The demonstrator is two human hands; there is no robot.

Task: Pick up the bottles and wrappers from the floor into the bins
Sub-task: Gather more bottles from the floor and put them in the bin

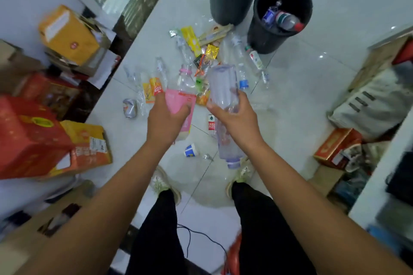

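My left hand (164, 119) grips a pink wrapper (178, 102) held above the floor. My right hand (234, 116) is closed around a large clear plastic bottle (222, 85), its base pointing away from me. Two black bins stand ahead: the left bin (230, 6) shows no contents from here, the right bin (266, 35) holds several bottles. Between my hands and the bins lie several clear bottles (240, 60) and colourful wrappers (190, 39) on the white tile floor. Another clear bottle (226, 147) lies below my right hand.
A crushed can (129, 107) and a small paper cup (191, 150) lie on the floor. Orange and red cardboard boxes (69, 33) crowd the left side. Boxes and bags (375, 100) line the right. My feet (165, 185) stand on the tiles; a black cable (196, 236) runs near them.
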